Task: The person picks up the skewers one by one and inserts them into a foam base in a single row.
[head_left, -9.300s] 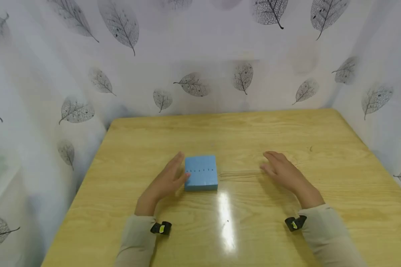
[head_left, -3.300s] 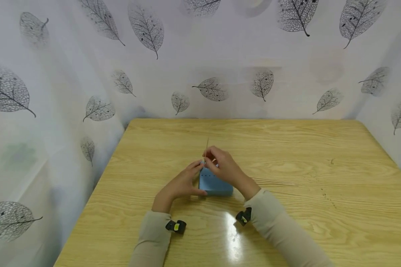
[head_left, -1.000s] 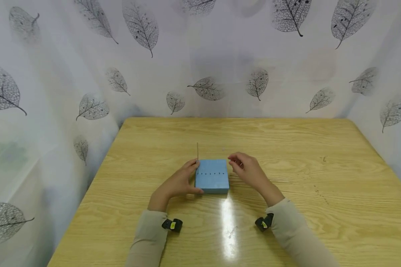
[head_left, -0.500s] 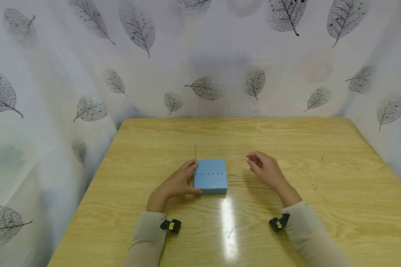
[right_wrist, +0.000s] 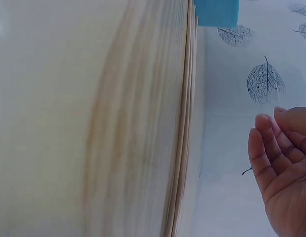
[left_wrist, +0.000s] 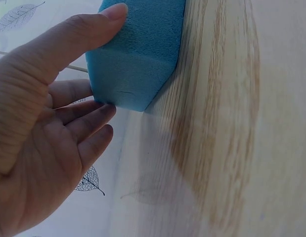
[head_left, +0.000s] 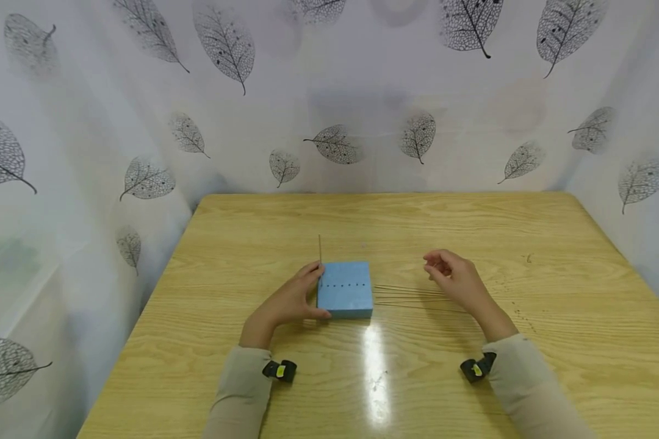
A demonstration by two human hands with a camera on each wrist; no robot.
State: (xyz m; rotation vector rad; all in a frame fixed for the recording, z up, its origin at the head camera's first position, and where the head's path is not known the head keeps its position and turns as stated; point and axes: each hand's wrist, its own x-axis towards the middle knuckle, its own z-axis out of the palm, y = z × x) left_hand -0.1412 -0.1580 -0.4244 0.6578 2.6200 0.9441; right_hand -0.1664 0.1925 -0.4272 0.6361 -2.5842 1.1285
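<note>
L hand [head_left: 288, 300] has the blue foam block [head_left: 345, 299] from its L side: thumb on the nr face, fingertips round at the far L corner, so the block sits btwn thumb & fingers, flat on the wood-grain table [head_left: 445, 225]. L wrist cam backs that up: thumb pad on the foam, index against the block's side, the other fingers loosely bent just beside it.

One upright stick [head_left: 320, 250] stands at the L end of the row of holes [head_left: 349, 285], right by the L fingertips; can't tell if they're touching it. Rest of the row runs off R across the block's top, away from those fingers.

Over to R hand [head_left: 461, 280]: fingers bent loosely, thumb nr index, nothing held. It hangs above the loose sticks [head_left: 406, 288], clear of them in R wrist cam, & well apart from the block. Those sticks lie roughly side by side on the table, L ends just beside the block's R side, some R ends running under R hand in head view.

Beige sleeves [head_left: 241, 378], black wrist straps, leaf-print sheet [head_left: 362, 73] behind it all.
</note>
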